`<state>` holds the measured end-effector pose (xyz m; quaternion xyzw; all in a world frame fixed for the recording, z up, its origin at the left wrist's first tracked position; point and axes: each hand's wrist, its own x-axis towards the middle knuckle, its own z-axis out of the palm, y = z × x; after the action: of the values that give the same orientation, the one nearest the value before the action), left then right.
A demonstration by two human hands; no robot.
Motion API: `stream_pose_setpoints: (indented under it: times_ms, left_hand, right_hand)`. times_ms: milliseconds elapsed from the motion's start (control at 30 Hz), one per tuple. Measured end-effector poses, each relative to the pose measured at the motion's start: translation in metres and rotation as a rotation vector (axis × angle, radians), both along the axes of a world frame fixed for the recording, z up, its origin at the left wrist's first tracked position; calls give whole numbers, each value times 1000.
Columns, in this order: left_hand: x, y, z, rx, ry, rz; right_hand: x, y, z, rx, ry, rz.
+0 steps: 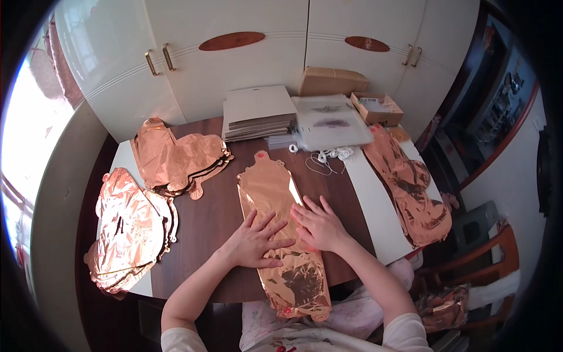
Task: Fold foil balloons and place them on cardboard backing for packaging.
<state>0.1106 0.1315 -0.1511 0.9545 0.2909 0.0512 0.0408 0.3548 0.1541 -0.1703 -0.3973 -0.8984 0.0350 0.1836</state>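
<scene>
Two spread hands (252, 242) (322, 229) lie flat on one copper foil panel (267, 182); three foil heaps (176, 155) (132, 226) (404, 182) share the table (202, 234).

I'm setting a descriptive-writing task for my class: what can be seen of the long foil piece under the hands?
The long foil piece is shiny copper-coloured and looks like thin metallic film. A rounded tab with a red mark juts from its far end; another red mark shows near the crumpled near end. It is smoother farther away, creased with dark reflections nearer. It lies lengthwise on the brown table, its near end past the edge. The left hand and right hand rest spread upon it.
</scene>
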Motion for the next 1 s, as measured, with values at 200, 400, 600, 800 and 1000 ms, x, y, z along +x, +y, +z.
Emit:
stream_pose_setpoints:
  times_ms: [200,400,600,800,1000]
  left_hand:
    - [-1,-2,2,15,-16,1]
    - [3,-1,3,-21,-46,-11]
    - [3,0,7,28,-20,9]
    - [1,0,4,19,-14,20]
    - [2,0,8,25,-9,4]
  right_hand:
    - [-4,32,-5,-21,-67,-56]
    - [-11,69,-4,-13,-114,-131]
    - [-12,76,-1,120,-170,-128]
    - [23,-5,7,74,-265,55]
    - [51,-66,7,-54,-173,98]
